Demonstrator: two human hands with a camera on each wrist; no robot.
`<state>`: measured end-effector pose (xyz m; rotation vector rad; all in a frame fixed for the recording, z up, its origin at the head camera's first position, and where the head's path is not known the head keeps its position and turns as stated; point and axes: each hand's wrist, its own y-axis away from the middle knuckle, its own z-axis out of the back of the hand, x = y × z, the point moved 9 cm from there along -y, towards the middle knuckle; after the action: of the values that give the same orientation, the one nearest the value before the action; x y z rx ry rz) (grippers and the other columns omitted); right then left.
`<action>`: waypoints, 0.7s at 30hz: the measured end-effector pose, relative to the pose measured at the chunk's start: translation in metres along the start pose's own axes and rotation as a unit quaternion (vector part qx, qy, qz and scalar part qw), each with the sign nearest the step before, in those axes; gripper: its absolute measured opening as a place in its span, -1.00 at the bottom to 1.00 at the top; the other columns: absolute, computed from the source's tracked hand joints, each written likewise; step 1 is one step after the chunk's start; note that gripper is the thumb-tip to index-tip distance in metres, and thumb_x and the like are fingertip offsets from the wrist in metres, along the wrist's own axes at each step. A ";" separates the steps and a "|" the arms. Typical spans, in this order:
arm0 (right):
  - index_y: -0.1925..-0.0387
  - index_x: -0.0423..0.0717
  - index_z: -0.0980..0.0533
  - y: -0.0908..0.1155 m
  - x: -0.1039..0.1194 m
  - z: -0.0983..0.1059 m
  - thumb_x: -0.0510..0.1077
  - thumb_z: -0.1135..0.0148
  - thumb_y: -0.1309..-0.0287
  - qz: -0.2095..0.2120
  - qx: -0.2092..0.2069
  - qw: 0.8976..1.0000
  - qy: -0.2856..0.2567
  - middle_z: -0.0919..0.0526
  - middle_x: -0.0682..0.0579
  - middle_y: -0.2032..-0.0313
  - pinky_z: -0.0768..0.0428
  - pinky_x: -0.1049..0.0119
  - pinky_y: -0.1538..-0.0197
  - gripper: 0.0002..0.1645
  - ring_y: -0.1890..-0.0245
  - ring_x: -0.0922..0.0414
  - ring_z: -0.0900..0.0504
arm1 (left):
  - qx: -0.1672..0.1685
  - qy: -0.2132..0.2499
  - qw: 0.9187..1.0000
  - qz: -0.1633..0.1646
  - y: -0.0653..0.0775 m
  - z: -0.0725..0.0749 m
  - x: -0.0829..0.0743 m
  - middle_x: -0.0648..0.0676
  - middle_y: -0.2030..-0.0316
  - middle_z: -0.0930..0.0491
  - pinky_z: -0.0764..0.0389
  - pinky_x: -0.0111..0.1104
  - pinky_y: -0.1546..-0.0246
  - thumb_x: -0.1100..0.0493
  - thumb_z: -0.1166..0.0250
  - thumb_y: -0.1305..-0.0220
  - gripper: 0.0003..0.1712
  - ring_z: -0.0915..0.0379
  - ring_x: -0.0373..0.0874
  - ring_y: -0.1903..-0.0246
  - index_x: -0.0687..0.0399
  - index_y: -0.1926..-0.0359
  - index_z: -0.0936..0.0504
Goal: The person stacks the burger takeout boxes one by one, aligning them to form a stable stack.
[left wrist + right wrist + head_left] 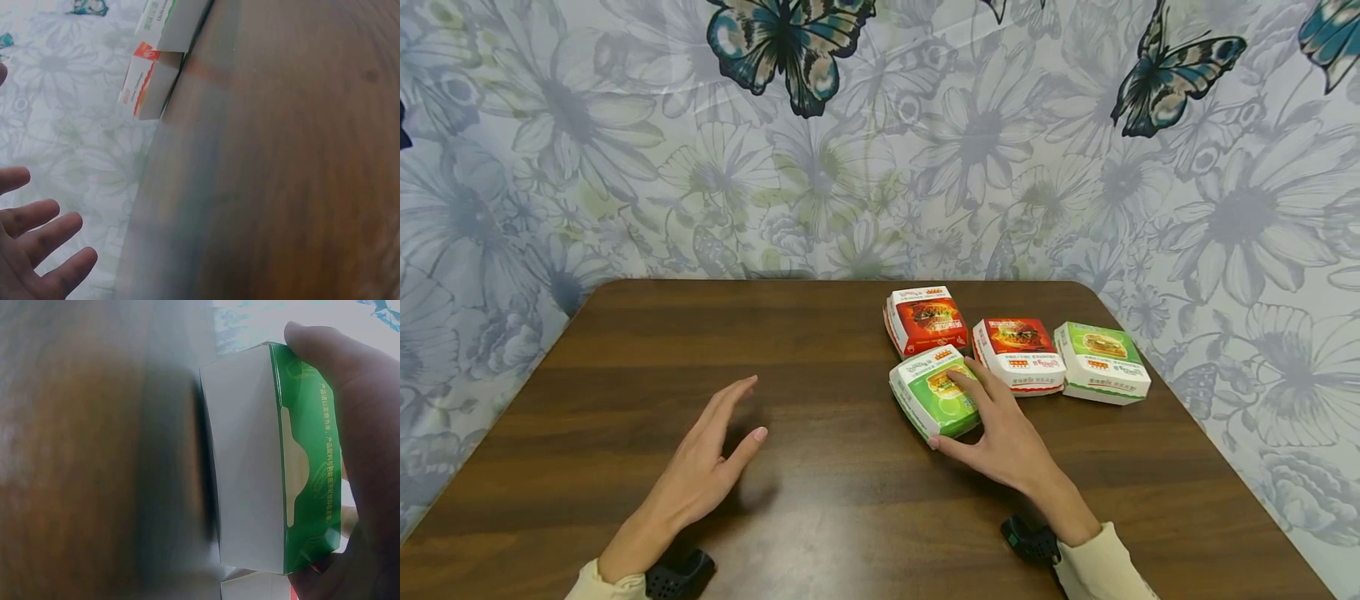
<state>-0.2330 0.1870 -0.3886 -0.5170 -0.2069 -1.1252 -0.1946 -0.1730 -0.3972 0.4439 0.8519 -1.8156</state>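
Over the brown wooden counter (pixel 625 375), the empty left hand (pixel 696 479) is hovering, fingers extended; rightward, the nearest green-and-white cardboard box (pixel 927 393) is sitting far-left of the closer right hand (pixel 1011 442), whose thumb-and-finger grip is holding it.

At a brown table (pixel 820 517), the right hand (pixel 1011 442) grips a green box (pixel 931 396) in front of a red box (pixel 928 319), with a second red box (pixel 1018 358) and another green box (pixel 1102 362) to the right, while the left hand (pixel 700 471) hovers, fingers extended.
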 end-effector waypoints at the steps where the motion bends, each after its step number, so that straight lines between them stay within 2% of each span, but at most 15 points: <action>1: -0.53 0.27 -0.25 0.000 0.000 0.000 0.42 -0.49 0.00 -0.001 0.000 1.000 0.002 -0.13 -0.08 -0.58 -0.35 -0.34 -0.35 0.12 -0.57 -0.20 -0.07 | 0.000 0.001 1.000 -0.002 0.000 0.000 0.000 0.17 -0.52 -0.21 -0.33 0.30 -0.26 0.05 -0.21 -0.53 -0.23 -0.19 0.25 -0.45 -0.14 -0.62 -0.10; 12: -0.52 0.16 -0.28 -0.001 0.001 0.002 0.38 -0.52 0.00 0.006 -0.016 1.000 0.000 -0.18 -0.07 -0.55 -0.39 -0.31 -0.33 0.12 -0.51 -0.19 -0.21 | 0.002 -0.004 1.000 -0.015 0.001 -0.003 -0.004 0.14 -0.52 -0.22 -0.35 0.27 -0.26 0.06 -0.22 -0.52 -0.25 -0.23 0.22 -0.44 -0.13 -0.60 -0.14; 21: -0.52 0.21 -0.27 0.000 0.001 0.002 0.40 -0.47 -0.04 -0.003 -0.015 1.000 0.000 -0.17 -0.01 -0.56 -0.41 -0.30 -0.32 0.07 -0.52 -0.15 -0.21 | 0.009 -0.007 1.000 -0.014 0.000 -0.005 -0.004 0.18 -0.51 -0.22 -0.38 0.27 -0.24 0.05 -0.22 -0.53 -0.30 -0.26 0.22 -0.42 -0.09 -0.58 -0.21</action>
<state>-0.2325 0.1870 -0.3860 -0.5426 -0.1917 -1.1352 -0.1929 -0.1666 -0.3977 0.4320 0.8355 -1.8525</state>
